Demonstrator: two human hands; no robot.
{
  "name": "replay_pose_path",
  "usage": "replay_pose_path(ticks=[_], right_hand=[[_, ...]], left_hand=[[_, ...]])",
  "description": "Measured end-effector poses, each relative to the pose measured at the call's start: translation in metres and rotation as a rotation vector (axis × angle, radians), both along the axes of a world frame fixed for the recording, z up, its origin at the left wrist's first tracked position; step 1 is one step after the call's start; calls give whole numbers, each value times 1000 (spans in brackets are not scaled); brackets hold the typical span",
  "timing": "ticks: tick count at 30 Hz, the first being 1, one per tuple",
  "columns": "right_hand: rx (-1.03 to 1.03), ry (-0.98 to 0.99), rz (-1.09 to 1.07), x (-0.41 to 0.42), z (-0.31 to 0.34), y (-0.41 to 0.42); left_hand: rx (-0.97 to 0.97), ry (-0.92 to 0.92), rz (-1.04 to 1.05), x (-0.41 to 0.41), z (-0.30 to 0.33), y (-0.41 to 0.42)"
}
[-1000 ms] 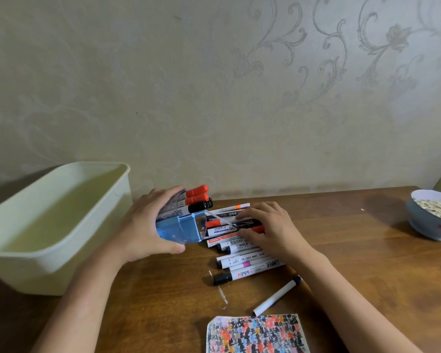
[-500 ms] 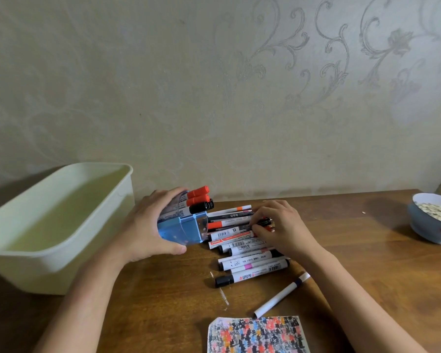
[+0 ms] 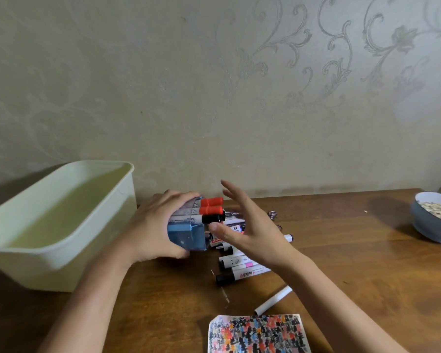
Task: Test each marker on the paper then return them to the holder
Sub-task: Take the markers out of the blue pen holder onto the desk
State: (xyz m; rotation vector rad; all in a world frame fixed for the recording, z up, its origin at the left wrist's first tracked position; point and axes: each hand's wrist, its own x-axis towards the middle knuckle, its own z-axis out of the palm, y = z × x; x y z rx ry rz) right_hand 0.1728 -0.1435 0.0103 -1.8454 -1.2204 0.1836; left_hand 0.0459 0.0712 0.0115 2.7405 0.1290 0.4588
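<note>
Left grip: the left hand [image 3: 153,230] grasps the blue holder [image 3: 186,235], fingers curled over its top and thumb along its lower side, holding it tipped on its side with the mouth facing right.
Right grip: the right hand [image 3: 247,230] is released, fingers spread and nearly straight, raised just in front of the holder's mouth; the thumb tip sits just beside the black cap and it grasps nothing.
Holder contents: three markers lie stacked inside, caps sticking out of the mouth, two red-capped markers [image 3: 211,205] above and one black-capped marker [image 3: 212,218] below.
Loose markers: a pile of markers [image 3: 239,266] lies on the tabletop [image 3: 354,263] just right of the holder, partly hidden behind the right hand; most have white barrels with black caps, one with a pink band.
Single marker: a white marker [image 3: 274,300] lies apart from the pile, slanted, nearer the person and just above the paper.
Paper: the test paper [image 3: 259,333], covered in dense multicoloured scribbles, lies flat at the near edge of the tabletop, under the right forearm's line.
Tub: a pale green plastic tub [image 3: 61,240] stands at the left, just beside the left hand; nothing shows inside it.
Bowl: a blue-grey bowl [image 3: 428,225] sits at the far right, well apart from the markers, holding small pale pieces too small to identify.
</note>
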Motion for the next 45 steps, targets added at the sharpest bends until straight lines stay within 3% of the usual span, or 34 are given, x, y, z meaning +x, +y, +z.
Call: replay_pose_path(ticks=[11, 28, 39, 45], right_hand=[[103, -36, -96, -16, -10, 11], [265, 239, -80, -17, -17, 15], [347, 385, -2, 14, 9, -10], [425, 581, -70, 50, 6, -29]], left_hand=[[119, 17, -30, 7, -2, -13], [106, -19, -26, 8, -4, -10], [-65, -71, 40, 5, -7, -2], [-316, -182, 100, 2, -15, 12]])
